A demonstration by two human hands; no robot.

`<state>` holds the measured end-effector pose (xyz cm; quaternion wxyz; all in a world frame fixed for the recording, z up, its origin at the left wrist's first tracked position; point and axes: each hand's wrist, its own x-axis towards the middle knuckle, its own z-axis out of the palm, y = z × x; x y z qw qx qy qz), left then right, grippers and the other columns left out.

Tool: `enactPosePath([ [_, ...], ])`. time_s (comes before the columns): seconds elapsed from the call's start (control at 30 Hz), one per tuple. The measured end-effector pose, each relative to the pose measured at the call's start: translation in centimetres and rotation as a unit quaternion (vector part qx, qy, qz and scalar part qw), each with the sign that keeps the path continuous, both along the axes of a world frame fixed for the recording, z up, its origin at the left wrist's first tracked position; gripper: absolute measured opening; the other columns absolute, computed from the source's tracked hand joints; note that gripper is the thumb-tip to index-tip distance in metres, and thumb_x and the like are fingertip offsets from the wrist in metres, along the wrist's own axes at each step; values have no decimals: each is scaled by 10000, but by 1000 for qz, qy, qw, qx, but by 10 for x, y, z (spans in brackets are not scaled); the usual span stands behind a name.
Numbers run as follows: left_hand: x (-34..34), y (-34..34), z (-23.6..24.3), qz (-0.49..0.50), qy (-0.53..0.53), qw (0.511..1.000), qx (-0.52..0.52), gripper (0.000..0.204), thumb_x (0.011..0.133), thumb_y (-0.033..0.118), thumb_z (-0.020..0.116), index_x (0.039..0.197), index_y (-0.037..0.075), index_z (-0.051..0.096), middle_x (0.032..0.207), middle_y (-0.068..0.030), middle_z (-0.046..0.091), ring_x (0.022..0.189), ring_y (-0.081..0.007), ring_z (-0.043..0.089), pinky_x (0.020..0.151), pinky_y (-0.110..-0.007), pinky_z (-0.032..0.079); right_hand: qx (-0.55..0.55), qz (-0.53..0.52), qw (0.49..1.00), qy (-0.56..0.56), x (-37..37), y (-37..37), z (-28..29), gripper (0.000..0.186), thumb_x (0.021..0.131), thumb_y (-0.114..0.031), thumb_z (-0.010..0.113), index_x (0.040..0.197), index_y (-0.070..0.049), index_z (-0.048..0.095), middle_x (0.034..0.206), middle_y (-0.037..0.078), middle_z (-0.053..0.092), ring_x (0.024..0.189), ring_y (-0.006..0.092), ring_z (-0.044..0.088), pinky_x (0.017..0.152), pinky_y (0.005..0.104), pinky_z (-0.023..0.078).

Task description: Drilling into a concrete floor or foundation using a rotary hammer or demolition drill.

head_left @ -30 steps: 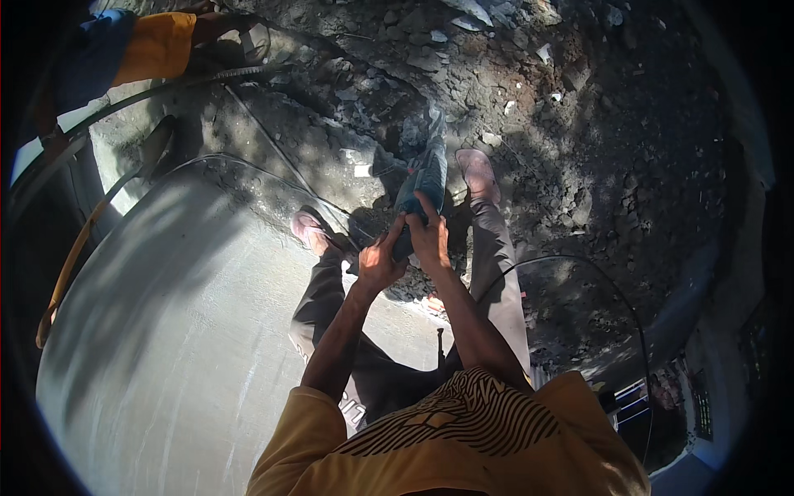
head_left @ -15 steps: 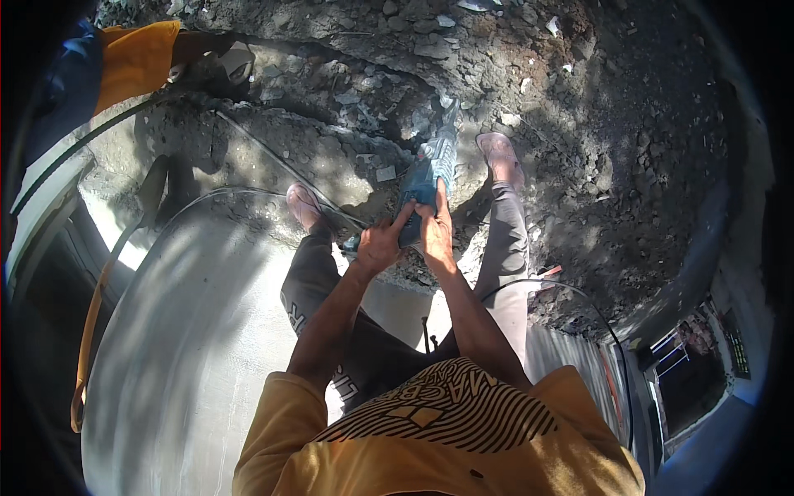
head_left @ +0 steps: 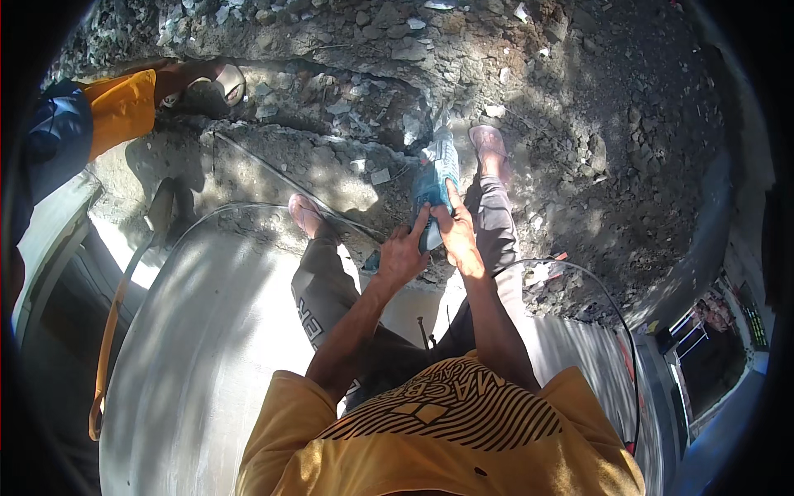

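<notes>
Both of my hands are on a teal power hammer, which slants away from me over broken ground between my feet. Its far end points at the edge of a dug trench, where the tip is hard to make out. My left hand is closed around the rear grip on the left side. Beside it, my right hand wraps the tool body from the right, one finger stretched along it. Part of the rear grip is hidden by my fingers.
At far left another person's leg in orange shorts stands by the trench. A long-handled tool with an orange handle leans there. A thin rod lies left of my hands. A black cable curves on the right. Rubble covers the ground.
The hammer and both hands have shifted slightly right and a little lower in the view, and the tool looks more upright. Both hands keep their hold. The surroundings have shifted slightly with the view.
</notes>
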<state>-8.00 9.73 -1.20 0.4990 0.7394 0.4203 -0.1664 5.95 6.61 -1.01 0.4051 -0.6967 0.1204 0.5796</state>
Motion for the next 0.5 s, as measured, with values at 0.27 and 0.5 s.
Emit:
enactPosePath([
  [0.27,17,-27,45,24,-13,1000,15,1017,668,116,800,1539,196,282,924,-223,648,813,-432,658,725,-478,561,-29,33,999,-2,19,-36,24,630,863,-119,625,1467,-67,453,1102,71,612,877,123,537,794,245,458],
  [0.5,89,-30,59,-89,89,991,35,969,731,96,718,1556,265,240,971,-192,633,932,-367,645,773,-473,549,0,-112,992,53,76,-57,23,646,838,-122,639,1461,-92,471,945,55,638,642,91,544,550,252,465],
])
